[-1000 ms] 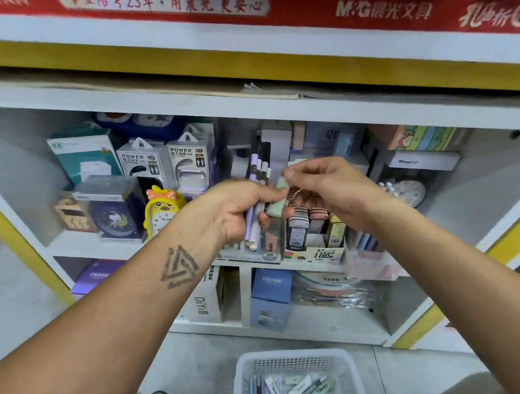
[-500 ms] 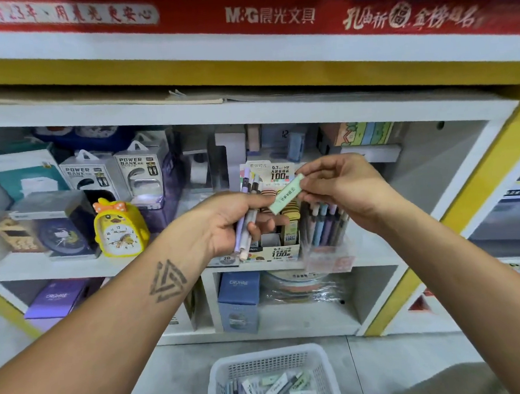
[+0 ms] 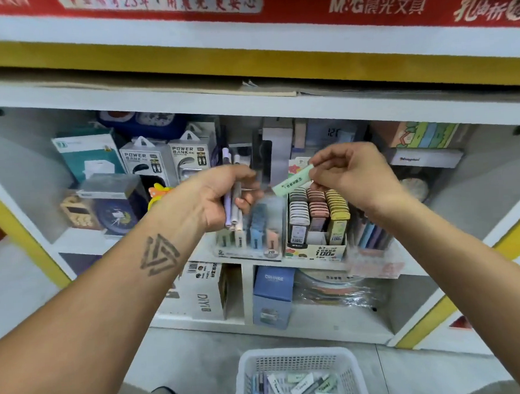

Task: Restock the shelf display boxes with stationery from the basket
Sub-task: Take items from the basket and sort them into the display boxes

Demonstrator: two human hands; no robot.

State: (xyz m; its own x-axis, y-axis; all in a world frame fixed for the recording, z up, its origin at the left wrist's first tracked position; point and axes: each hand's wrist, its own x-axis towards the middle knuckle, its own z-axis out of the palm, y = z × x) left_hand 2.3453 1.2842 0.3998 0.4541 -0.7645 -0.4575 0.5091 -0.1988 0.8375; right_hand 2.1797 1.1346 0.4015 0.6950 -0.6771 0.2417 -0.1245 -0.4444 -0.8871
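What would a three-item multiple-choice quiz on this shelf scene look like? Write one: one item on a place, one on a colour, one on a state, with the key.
1. Where is the white basket?
A. on the top shelf
B. on the floor below the shelves
C. in the left hand

2. What colour is the small case pinched by the right hand?
A. pale green
B. red
C. black

3. What is the left hand doing?
A. hanging empty
B. gripping a bundle of pens
C. lifting the basket

Key:
1 B, the basket sits on the grey floor under the lowest shelf.
2 A, the case between the fingertips is pale green with dark print.
3 B, the fingers are closed round several upright pens.
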